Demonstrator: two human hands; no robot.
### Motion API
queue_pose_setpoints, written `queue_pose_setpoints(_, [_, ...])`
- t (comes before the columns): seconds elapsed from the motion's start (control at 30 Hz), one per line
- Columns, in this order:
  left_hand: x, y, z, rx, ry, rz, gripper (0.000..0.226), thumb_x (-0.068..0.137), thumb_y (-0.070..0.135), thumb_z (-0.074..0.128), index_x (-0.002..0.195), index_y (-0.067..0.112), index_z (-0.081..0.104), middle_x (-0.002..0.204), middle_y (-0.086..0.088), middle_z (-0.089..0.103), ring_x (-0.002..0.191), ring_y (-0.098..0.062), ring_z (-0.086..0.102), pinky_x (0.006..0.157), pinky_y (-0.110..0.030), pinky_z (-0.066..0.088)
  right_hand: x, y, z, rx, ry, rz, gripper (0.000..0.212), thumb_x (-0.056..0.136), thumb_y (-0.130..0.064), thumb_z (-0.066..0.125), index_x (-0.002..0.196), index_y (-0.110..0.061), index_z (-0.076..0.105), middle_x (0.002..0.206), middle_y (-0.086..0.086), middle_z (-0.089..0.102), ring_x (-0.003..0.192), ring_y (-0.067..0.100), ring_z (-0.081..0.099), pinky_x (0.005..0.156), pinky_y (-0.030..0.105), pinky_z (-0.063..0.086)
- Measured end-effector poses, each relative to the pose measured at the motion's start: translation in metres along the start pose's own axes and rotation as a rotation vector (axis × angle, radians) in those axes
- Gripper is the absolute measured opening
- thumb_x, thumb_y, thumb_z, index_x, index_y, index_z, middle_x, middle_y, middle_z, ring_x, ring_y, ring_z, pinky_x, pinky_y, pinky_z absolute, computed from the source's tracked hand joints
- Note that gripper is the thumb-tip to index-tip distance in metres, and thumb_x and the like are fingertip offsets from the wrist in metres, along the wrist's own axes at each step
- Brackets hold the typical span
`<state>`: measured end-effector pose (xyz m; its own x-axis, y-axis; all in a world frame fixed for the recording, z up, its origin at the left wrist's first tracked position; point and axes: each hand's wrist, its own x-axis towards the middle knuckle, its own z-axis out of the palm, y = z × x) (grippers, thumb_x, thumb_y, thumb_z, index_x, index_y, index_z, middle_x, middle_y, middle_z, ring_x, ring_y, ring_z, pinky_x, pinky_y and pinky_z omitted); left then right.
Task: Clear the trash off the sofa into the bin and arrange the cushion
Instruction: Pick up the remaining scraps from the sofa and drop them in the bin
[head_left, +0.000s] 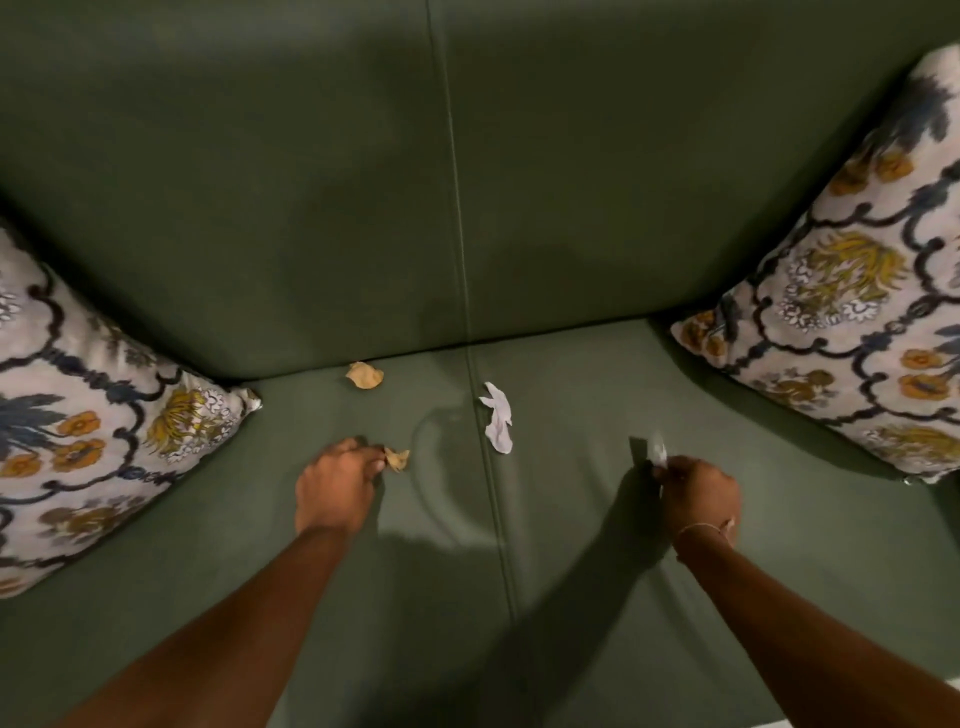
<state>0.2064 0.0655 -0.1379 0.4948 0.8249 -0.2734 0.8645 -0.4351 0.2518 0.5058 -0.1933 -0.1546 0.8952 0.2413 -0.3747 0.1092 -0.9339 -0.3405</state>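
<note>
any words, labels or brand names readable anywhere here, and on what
None can be read.
The white paper scrap on the sofa seat shows no print.
The brown scraps are plain.
The piece in the right hand is blurred.
The cushions carry only a floral pattern.

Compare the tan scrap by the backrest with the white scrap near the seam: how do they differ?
Colour: the tan scrap is light brown; the white scrap is white.
Shape: the tan scrap is compact and rounded; the white scrap is long and twisted.
Place: the tan scrap lies against the backrest, left of the seam; the white scrap lies just right of it, nearer the person.
Both lie loose on the seat, untouched.
</note>
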Motion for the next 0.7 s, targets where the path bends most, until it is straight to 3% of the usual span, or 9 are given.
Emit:
queue_pose_setpoints(0.07, [0.004, -0.003, -0.009, -0.034, 0.014, 0.013, 0.014, 0.085, 0.027, 0.065, 0.096, 0.034, 0.07, 0.097, -0.002, 0.068, 0.087, -0.032, 0.066, 0.067, -0.039, 0.054, -0.015, -0.021, 0.005, 0.066, -0.049, -0.078, 0.017, 0.089, -0.022, 0.062, 0.104, -0.023, 0.07, 0.099, 0.003, 0.07, 0.084, 0.015, 0.058, 0.083, 0.037, 0.051])
queue_pose_setpoints(0.13, [0.008, -0.003, -0.013, -0.061, -0.046, 0.039, 0.033, 0.082, 0.033, 0.065, 0.115, 0.038, 0.062, 0.114, 0.003, 0.065, 0.103, -0.029, 0.063, 0.078, -0.039, 0.055, -0.031, -0.047, 0.014, 0.095, -0.114, -0.176, 0.016, 0.09, -0.029, 0.06, 0.101, -0.028, 0.071, 0.094, -0.003, 0.069, 0.086, 0.015, 0.061, 0.076, 0.031, 0.048])
queue_pose_setpoints(0.23, [0.009, 0.002, -0.008, -0.012, -0.201, 0.165, 0.058, 0.079, 0.039, 0.063, 0.134, 0.042, 0.044, 0.127, 0.007, 0.054, 0.114, -0.024, 0.055, 0.09, -0.038, 0.052, -0.043, -0.092, 0.032, 0.064, -0.072, -0.34, 0.02, 0.089, -0.031, 0.061, 0.105, -0.024, 0.072, 0.104, 0.002, 0.071, 0.098, 0.022, 0.059, 0.082, 0.035, 0.048])
queue_pose_setpoints(0.33, [0.014, 0.004, 0.005, 0.027, -0.181, 0.226, 0.041, 0.085, 0.029, 0.061, 0.126, 0.033, 0.058, 0.119, 0.001, 0.057, 0.107, -0.025, 0.058, 0.088, -0.037, 0.053, -0.046, -0.134, 0.054, -0.01, -0.096, -0.443, 0.021, 0.088, -0.032, 0.062, 0.106, -0.027, 0.073, 0.135, 0.001, 0.058, 0.127, 0.023, 0.044, 0.1, 0.032, 0.039])
queue_pose_setpoints(0.43, [0.023, 0.006, 0.007, 0.0, -0.056, 0.199, 0.025, 0.088, 0.026, 0.06, 0.11, 0.026, 0.07, 0.108, -0.001, 0.065, 0.102, -0.026, 0.061, 0.084, -0.036, 0.053, -0.046, -0.162, 0.072, -0.058, -0.144, -0.515, 0.021, 0.088, -0.034, 0.064, 0.106, -0.033, 0.073, 0.152, 0.0, 0.04, 0.141, 0.025, 0.028, 0.11, 0.032, 0.031])
queue_pose_setpoints(0.57, [0.05, 0.004, -0.012, -0.127, 0.187, 0.052, 0.015, 0.083, 0.024, 0.068, 0.096, 0.023, 0.076, 0.106, -0.002, 0.065, 0.099, -0.028, 0.058, 0.082, -0.038, 0.052, -0.055, -0.177, 0.088, -0.156, -0.202, -0.584, 0.026, 0.087, -0.031, 0.065, 0.112, -0.028, 0.071, 0.15, 0.003, 0.04, 0.138, 0.029, 0.031, 0.109, 0.038, 0.039])
queue_pose_setpoints(0.7, [0.077, 0.006, -0.016, -0.244, 0.221, -0.063, 0.015, 0.081, 0.025, 0.07, 0.094, 0.023, 0.077, 0.121, -0.003, 0.058, 0.108, -0.027, 0.055, 0.091, -0.037, 0.047, -0.069, -0.162, 0.098, -0.23, -0.19, -0.639, 0.034, 0.084, -0.017, 0.068, 0.117, -0.022, 0.067, 0.137, 0.004, 0.048, 0.126, 0.027, 0.042, 0.096, 0.04, 0.051])
